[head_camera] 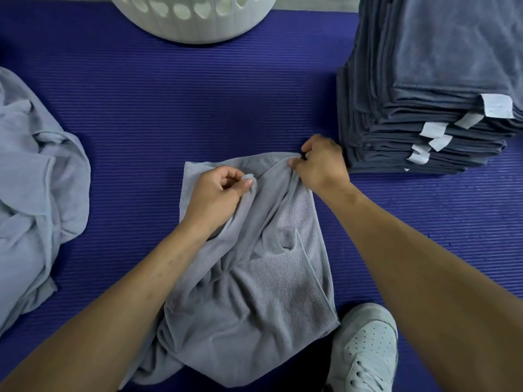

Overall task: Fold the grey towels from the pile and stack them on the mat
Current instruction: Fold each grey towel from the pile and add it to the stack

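The mat (169, 108) lies bare between pile (34, 179), basket (192, 18) and stack (430, 94). At its middle, a crumpled grey towel (254, 278) is pinched by left hand (218, 193) and right hand (319, 162).

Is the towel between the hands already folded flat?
No, the towel lies crumpled on the mat, gripped by both hands.
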A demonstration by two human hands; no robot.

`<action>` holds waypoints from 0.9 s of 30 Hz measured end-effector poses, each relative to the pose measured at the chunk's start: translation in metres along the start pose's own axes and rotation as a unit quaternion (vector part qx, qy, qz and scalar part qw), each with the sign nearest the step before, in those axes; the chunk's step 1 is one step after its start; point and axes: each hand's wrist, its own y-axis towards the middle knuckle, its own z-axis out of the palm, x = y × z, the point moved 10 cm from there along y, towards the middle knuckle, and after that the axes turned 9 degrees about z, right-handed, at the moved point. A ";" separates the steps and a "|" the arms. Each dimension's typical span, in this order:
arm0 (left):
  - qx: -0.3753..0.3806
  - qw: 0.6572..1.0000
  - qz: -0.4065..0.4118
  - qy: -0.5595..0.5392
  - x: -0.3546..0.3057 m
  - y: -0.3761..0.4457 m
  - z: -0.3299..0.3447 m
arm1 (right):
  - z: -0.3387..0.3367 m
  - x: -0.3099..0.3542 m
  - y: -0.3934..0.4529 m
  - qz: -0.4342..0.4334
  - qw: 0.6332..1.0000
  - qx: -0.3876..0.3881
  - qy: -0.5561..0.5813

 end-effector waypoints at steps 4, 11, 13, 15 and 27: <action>0.000 1.000 0.005 0.002 0.000 0.000 -0.001 | 0.002 0.004 -0.003 -0.009 1.000 0.022 0.015; -0.019 0.998 -0.022 -0.054 0.004 -0.013 -0.011 | -0.010 0.006 -0.036 -0.053 0.991 0.020 0.117; -0.029 0.997 -0.020 -0.066 -0.001 -0.021 -0.021 | -0.017 0.014 -0.053 -0.083 0.991 0.031 0.105; -0.046 0.997 -0.004 -0.056 -0.013 -0.033 -0.036 | -0.032 0.021 -0.072 -0.107 0.989 0.026 0.096; -0.015 0.986 0.123 0.114 -0.200 -0.143 -0.141 | -0.171 0.111 -0.266 -0.231 0.966 0.020 -0.118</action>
